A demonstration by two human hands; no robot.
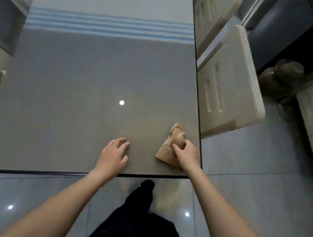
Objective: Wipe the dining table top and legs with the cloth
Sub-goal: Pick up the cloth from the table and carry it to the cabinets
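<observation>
— At the lower right of the frame, near the corner of the table [70, 89], what is your right hand [188, 153] doing?
— Your fingers curl round the crumpled tan cloth [168, 146], which lies on the glossy top.
— And your left hand [113, 153]?
— It rests on the table at lower centre, fingers loosely spread, holding nothing.

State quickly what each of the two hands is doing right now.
Left hand: open, holding nothing.
Right hand: grips the beige cloth.
</observation>
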